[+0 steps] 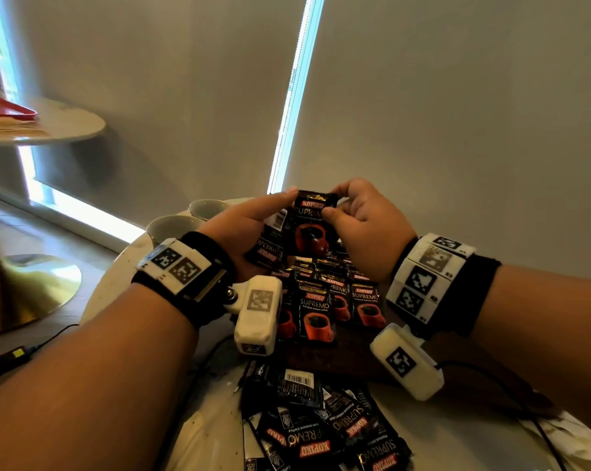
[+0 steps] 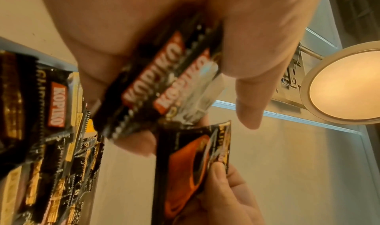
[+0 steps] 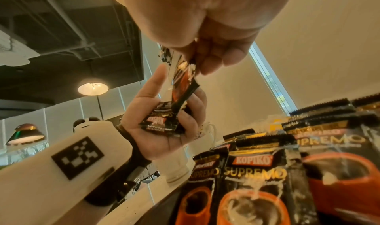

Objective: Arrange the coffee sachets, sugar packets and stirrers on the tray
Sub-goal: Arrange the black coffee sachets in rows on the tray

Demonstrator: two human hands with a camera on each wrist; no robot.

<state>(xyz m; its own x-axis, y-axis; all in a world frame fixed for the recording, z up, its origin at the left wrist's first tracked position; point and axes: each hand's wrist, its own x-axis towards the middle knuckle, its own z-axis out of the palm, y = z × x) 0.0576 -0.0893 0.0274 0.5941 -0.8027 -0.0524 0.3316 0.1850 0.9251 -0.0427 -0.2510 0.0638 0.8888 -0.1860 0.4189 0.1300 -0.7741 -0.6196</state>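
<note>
Thumb and forefinger of the right hand (image 1: pixel 365 226) pinch a Kopiko sachet (image 1: pixel 313 226) upright above the tray (image 1: pixel 341 358), where sachets (image 1: pixel 331 300) overlap in rows; the left hand (image 1: pixel 243 229) grips a small bundle of sachets (image 3: pixel 164 119).

Two hands are in view, the left hand (image 1: pixel 239 229) and the right hand (image 1: pixel 365 226). Two cups (image 1: pixel 171 227) stand on the tabletop (image 1: pixel 205 433). One coffee sachet (image 1: pixel 313 226) is raised. The overlapping sachets on the tray (image 1: pixel 341 362) and the loose pile (image 1: pixel 321 426) cannot be counted exactly.
</note>
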